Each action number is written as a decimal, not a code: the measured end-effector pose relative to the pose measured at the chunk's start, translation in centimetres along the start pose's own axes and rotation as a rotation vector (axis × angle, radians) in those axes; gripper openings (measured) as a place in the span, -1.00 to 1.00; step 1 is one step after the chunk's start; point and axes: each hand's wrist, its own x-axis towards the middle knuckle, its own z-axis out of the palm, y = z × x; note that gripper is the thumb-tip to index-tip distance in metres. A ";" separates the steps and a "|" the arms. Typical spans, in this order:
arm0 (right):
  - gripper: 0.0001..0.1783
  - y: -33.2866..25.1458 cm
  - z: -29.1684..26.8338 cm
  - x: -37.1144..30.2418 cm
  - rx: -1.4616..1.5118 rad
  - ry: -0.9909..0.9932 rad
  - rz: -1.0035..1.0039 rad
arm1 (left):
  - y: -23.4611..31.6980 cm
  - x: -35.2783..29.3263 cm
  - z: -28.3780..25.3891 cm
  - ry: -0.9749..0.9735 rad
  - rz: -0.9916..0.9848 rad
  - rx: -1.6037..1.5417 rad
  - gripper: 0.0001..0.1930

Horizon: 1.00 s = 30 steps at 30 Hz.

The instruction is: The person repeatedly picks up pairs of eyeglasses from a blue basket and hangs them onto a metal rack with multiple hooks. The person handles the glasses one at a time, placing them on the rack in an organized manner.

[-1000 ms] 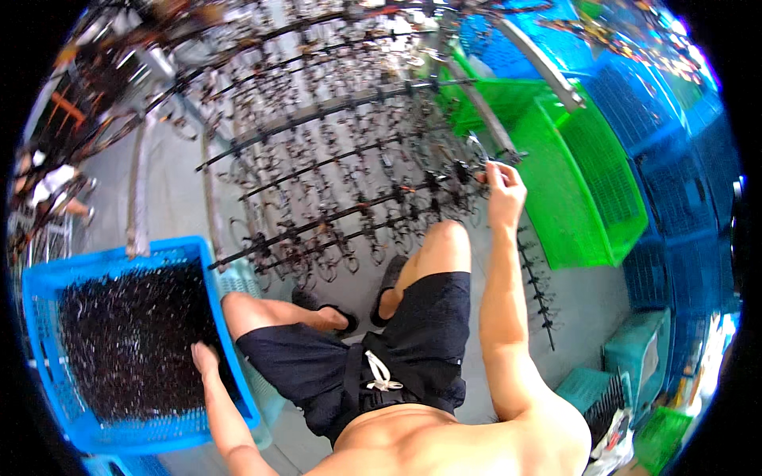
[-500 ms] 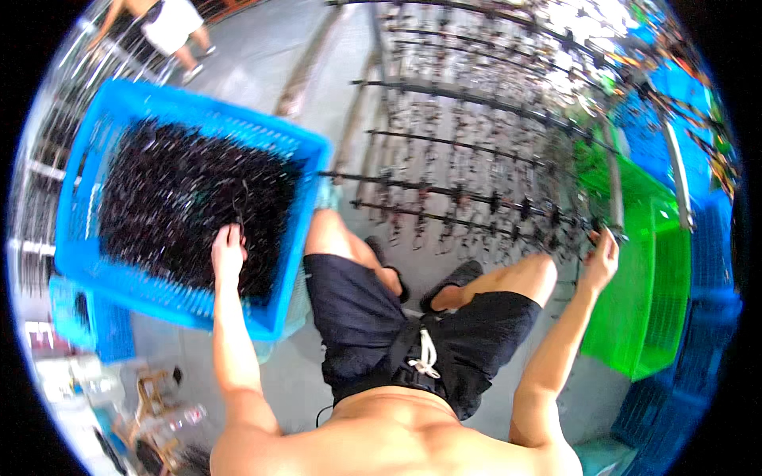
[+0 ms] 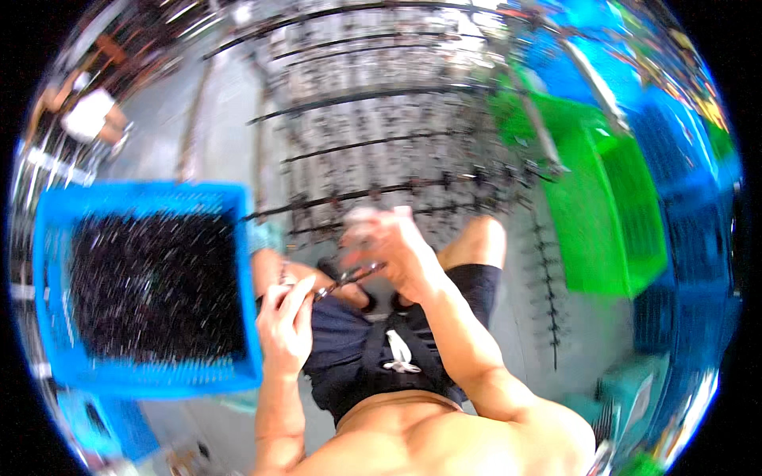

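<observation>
- Dark, thin and glossy in spots, one piece (image 3: 349,278) is held above your lap, slanting up from your left hand (image 3: 286,321) toward your right.
- Your left grip is pinching the lower left end of that piece between thumb and fingers.
- Your right hand (image 3: 389,247) is at the piece's upper right end, blurred; whether its grip is spread or pressed together, you cannot tell from this view.
- Just left of your left hand stands a blue basket (image 3: 143,385), heaped with a dark mass (image 3: 159,285) of small, shiny bits.
- Ahead of you, long black bars (image 3: 381,94) run across in rows, with small dark shapes along them, too blurred to make out.
- To your right, a green crate (image 3: 587,206) sits in front of stacked blue crates (image 3: 690,238).
- Near it, a spiky black strip (image 3: 549,301) shows against the grey floor (image 3: 516,333).
- At far upper left is another person in white shorts (image 3: 89,117).
</observation>
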 end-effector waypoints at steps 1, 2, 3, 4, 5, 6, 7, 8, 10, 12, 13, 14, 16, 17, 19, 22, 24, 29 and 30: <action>-0.48 -1.0 -0.4 -1.2 -0.069 -0.110 0.224 | 0.1 -0.2 0.5 -0.041 0.119 0.053 -0.71; -0.52 -1.9 -0.6 -2.3 -0.136 -0.225 0.454 | 0.0 -0.1 1.1 -0.064 0.240 0.112 -0.69; -0.56 -2.1 -1.1 -3.3 -0.162 -0.215 0.507 | 0.2 0.2 1.6 -0.086 0.297 0.129 -0.68; -0.60 -1.9 -1.6 -4.5 -0.177 -0.219 0.568 | 0.7 0.5 1.8 -0.108 0.347 0.163 -0.66; -0.71 -2.1 -2.7 -5.7 -0.126 -0.217 0.515 | 1.5 0.9 2.3 -0.144 0.387 0.160 -0.63; -0.75 -2.6 -3.3 -6.5 -0.109 -0.185 0.468 | 2.3 1.5 2.5 -0.140 0.470 0.188 -0.60; -0.75 -2.9 -4.2 -7.3 -0.089 -0.128 0.391 | 2.2 1.4 3.1 -0.122 0.428 0.100 -0.59; -0.76 -3.2 -5.1 -8.2 -0.072 -0.073 0.317 | 1.9 1.2 3.4 -0.103 0.382 0.013 -0.57; -0.75 -6.4 -6.6 -9.6 -0.210 0.162 -0.041 | 2.1 1.0 3.2 -0.038 0.168 -0.103 -0.69; -0.73 -9.8 -8.9 -11.0 -0.520 0.505 -0.493 | 1.4 1.3 3.4 0.163 0.198 -0.021 -0.76; -0.70 -11.8 -10.2 -11.4 -0.537 0.660 -0.692 | 0.1 0.6 3.2 0.149 0.074 -0.137 -0.79; -0.68 -13.2 -11.7 -11.8 -0.579 0.809 -0.836 | 0.0 0.4 3.2 0.167 -0.044 -0.259 -0.79; -0.64 -15.1 -15.7 -11.7 -0.537 0.986 -0.963 | 0.0 1.0 2.4 0.144 -0.148 -0.256 -0.78; -0.65 -15.3 -17.4 -11.0 -0.531 1.011 -0.953 | -0.5 1.5 2.2 0.172 -0.169 -0.221 -0.78; -0.69 -15.8 -17.8 -10.4 -0.482 1.031 -0.955 | -1.1 2.4 1.6 0.183 -0.213 -0.163 -0.78; -0.70 -16.6 -18.9 -10.2 -0.503 1.063 -0.916 | -2.7 3.4 0.5 0.143 -0.351 -0.110 -0.80; -0.72 -16.7 -18.6 -10.0 -0.532 1.070 -0.846 | -4.3 4.0 0.9 0.148 -0.297 0.003 -0.81; -0.74 -17.8 -18.1 -10.5 -0.703 1.130 -0.621 | -6.1 6.7 1.7 -0.121 -0.419 0.175 -0.64; -0.74 -18.1 -17.7 -10.4 -0.765 1.155 -0.595 | -7.0 7.3 1.8 -0.137 -0.452 0.130 -0.62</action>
